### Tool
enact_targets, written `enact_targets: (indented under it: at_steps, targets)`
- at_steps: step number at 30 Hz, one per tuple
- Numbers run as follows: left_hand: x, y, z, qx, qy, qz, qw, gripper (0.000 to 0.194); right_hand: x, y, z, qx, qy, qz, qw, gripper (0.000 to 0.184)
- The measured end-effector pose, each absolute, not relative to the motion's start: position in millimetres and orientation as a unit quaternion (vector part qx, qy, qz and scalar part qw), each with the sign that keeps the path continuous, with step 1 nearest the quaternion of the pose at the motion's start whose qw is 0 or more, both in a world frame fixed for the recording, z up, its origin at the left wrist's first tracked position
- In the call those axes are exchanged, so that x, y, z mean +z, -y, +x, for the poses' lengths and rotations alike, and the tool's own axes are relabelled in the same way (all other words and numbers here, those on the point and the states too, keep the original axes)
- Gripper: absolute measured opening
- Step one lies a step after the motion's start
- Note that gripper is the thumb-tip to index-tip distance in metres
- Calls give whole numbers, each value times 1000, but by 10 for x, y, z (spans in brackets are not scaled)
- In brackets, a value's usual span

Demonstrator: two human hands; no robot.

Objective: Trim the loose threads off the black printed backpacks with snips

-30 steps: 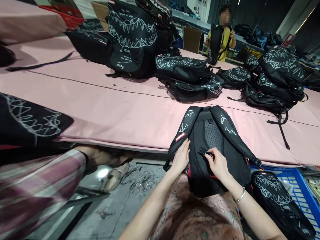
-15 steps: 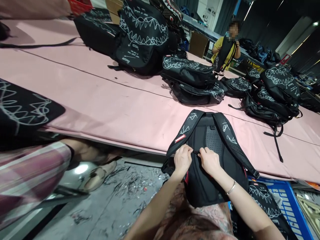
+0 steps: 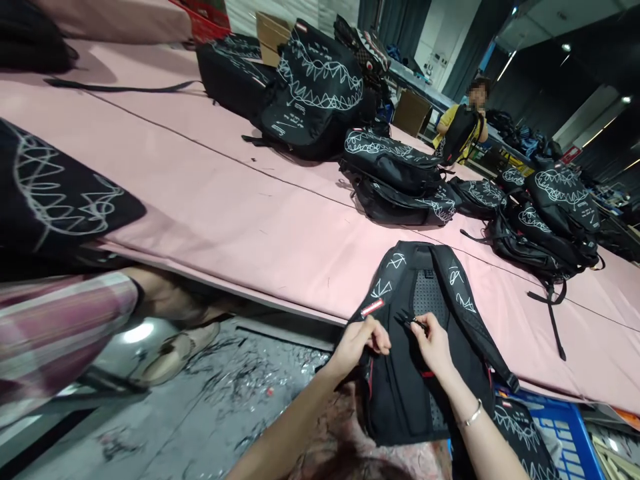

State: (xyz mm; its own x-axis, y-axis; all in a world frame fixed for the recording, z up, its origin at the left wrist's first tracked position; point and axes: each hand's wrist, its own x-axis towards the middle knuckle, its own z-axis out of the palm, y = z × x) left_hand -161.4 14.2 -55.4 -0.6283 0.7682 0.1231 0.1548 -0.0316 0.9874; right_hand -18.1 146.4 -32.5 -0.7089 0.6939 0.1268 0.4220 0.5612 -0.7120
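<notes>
A black backpack leans on the table edge and my lap, its padded back and two shoulder straps facing me. White scribbles mark the straps, and the left strap carries a red-and-white label. In my right hand are small black thread snips, their dark points toward the left above the back panel. My left hand is curled closed beside the left strap's lower part. Whatever its fingers may pinch is hidden.
Black backpacks with white drawings stand and lie along the pink-covered table. A blue crate sits low at right. Someone sits close at left, in a plaid garment. Across the table a person in yellow handles a bag.
My hands were close together at the back panel and have parted slightly. The snips now show in my right hand. The view has shifted, so the backpack appears lower.
</notes>
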Motion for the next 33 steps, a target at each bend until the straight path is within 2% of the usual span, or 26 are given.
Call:
enact_targets:
  at_steps: [4, 5, 8, 12, 16, 19, 28, 33]
  targets:
    - [-647, -73, -1846, 669, -662, 232, 247, 38, -394, -1426, -165, 495, 765, -335, 238, 28]
    - [-675, -89, -1890, 671, -661, 211, 260, 41, -385, -1401, -182, 518, 753, -332, 236, 29]
    - [-665, -146, -1923, 672, -622, 202, 346, 56, -314, -1316, -238, 553, 725, -327, 248, 32]
    - [-436, -128, -1769, 670, -529, 218, 474, 46, -188, -1216, -248, 584, 674, -338, 299, 33]
    - [-286, -76, -1547, 713, -376, 145, 573, 38, -101, -1129, -185, 563, 677, -325, 346, 32]
    - [-326, -73, -1411, 739, -299, 60, 601, 37, -71, -1079, -155, 536, 701, -318, 346, 29]
    - [-453, -59, -1353, 742, -314, 55, 590, 40, -56, -1045, -186, 457, 758, -363, 290, 25]
    - [-432, -65, -1364, 740, -321, 58, 589, 43, -81, -1035, -165, 464, 756, -355, 295, 25]
